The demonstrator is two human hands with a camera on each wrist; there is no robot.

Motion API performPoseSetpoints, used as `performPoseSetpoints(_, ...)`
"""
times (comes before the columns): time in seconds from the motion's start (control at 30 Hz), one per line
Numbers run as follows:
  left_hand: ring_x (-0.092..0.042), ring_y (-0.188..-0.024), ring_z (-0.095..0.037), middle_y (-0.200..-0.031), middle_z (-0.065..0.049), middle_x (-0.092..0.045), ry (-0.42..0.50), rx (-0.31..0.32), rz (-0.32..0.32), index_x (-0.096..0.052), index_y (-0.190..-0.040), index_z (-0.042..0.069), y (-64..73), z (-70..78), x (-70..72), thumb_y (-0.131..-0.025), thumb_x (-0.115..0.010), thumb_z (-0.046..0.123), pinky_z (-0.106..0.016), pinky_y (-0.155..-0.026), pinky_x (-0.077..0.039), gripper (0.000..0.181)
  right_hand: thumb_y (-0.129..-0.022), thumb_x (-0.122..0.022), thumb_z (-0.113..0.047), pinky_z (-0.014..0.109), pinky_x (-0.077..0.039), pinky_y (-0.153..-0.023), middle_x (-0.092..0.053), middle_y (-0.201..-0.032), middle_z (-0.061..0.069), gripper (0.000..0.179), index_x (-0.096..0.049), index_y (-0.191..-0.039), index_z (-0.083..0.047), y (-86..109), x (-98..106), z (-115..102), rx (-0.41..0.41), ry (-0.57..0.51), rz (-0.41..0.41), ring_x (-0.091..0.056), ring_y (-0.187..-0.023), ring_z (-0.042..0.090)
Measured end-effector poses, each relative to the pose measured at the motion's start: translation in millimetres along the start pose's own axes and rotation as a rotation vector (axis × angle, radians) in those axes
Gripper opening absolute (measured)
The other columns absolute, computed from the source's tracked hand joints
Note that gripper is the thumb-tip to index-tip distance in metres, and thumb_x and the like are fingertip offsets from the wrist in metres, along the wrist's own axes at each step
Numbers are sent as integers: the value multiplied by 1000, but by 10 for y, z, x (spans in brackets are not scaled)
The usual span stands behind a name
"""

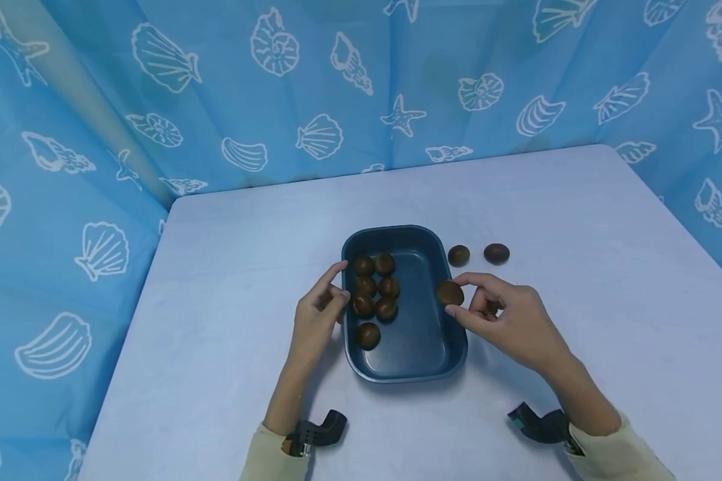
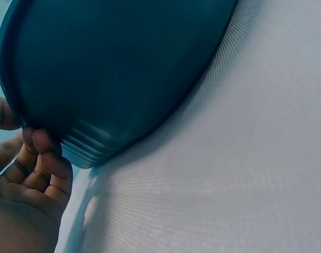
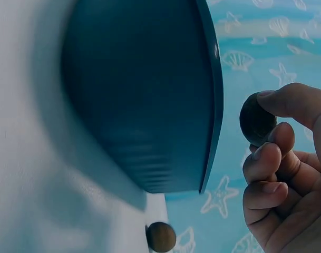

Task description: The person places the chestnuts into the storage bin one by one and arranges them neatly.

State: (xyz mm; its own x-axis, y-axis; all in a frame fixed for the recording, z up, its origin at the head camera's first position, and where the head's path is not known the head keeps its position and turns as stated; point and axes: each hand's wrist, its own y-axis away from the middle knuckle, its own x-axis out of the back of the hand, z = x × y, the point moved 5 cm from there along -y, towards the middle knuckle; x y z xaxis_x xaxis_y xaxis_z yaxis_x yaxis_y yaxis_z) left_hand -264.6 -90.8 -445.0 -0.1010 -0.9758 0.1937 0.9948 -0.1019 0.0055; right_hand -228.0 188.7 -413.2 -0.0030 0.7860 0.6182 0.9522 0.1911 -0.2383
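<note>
A dark blue rectangular tray lies on the table, with several glossy brown chestnuts along its left side. My left hand holds the tray's left rim, its thumb and index finger at the edge. In the left wrist view, other curled fingers touch the outer wall. Over the right rim, my right hand pinches one chestnut between thumb and index finger. The right wrist view shows that chestnut apart from the tray wall.
Two more chestnuts, a rounder one and a flatter one, lie on the white-covered table beyond the right hand. A blue curtain with white shell prints hangs behind and to both sides. Each wrist wears a black camera mount.
</note>
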Motion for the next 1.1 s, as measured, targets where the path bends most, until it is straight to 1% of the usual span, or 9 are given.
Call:
performPoseSetpoints(0.17,-55,-70,-20,-84,-5,-59,-5,-5,6,-56,-143,16,7,-2,8,-98,-55,7,-41,-67,-50,46,-86,-79,-19,27,-43,-51,-52,-66,-13,34,-67,-118,-17,-41,-71,-136,51,4,-73,-51,-58,8)
performPoseSetpoints(0.33,-55,-71,-28,-84,-6,-58,8,2,3,-56,-144,14,17,-10,7,-98,-54,6,-39,-66,-49,47,-87,-79,-25,26,-44,-52,-51,-65,-14,32,-67,-117,-17,-106,-182,-240,68,12,-152,-50,-57,6)
performPoseSetpoints(0.4,-55,-72,-29,-85,-8,-58,14,3,-1,-55,-144,13,16,-16,2,-98,-54,5,-37,-66,-49,47,-88,-78,-26,25,-43,-51,-50,-65,-14,32,-67,-116,-16,-126,-231,-268,75,7,-183,-49,-55,6)
performPoseSetpoints(0.5,-55,-71,-26,-85,-10,-59,13,-3,-4,-55,-144,13,13,-17,-2,-98,-54,6,-36,-65,-49,47,-88,-78,-26,24,-43,-49,-49,-65,-14,31,-68,-115,-15,-149,-302,-301,90,7,-226,-47,-53,5)
performPoseSetpoints(0.63,-54,-70,-23,-85,-10,-59,5,-9,3,-55,-144,14,8,-11,2,-98,-54,7,-36,-64,-48,46,-88,-78,-26,24,-43,-49,-48,-65,-15,31,-68,-114,-13,-177,-397,-323,108,45,-275,-46,-52,3)
performPoseSetpoints(0.77,-54,-71,-27,-85,-10,-59,11,-13,1,-55,-144,14,1,2,3,-98,-55,7,-36,-63,-47,46,-87,-79,-26,24,-42,-49,-48,-64,-16,33,-68,-115,-12,-200,-484,-325,120,94,-308,-45,-52,1)
performPoseSetpoints(0.93,-54,-72,-35,-86,-14,-59,21,-20,-6,-55,-144,13,-4,15,3,-98,-54,6,-34,-63,-47,46,-87,-79,-28,23,-41,-47,-48,-63,-17,36,-68,-116,-10,-228,-590,-321,136,145,-333,-44,-50,-1)
performPoseSetpoints(1.03,-55,-72,-33,-86,-15,-59,16,-25,-3,-55,-144,13,-2,16,9,-98,-54,6,-34,-63,-47,46,-87,-78,-29,22,-41,-46,-48,-62,-17,36,-69,-116,-10,-244,-656,-325,154,171,-348,-43,-50,-2)
performPoseSetpoints(1.1,-54,-71,-28,-85,-14,-59,14,-25,-2,-55,-144,13,0,16,14,-98,-54,6,-34,-63,-47,46,-87,-78,-29,22,-40,-45,-47,-62,-17,36,-69,-116,-9,-252,-699,-326,165,193,-357,-42,-49,-3)
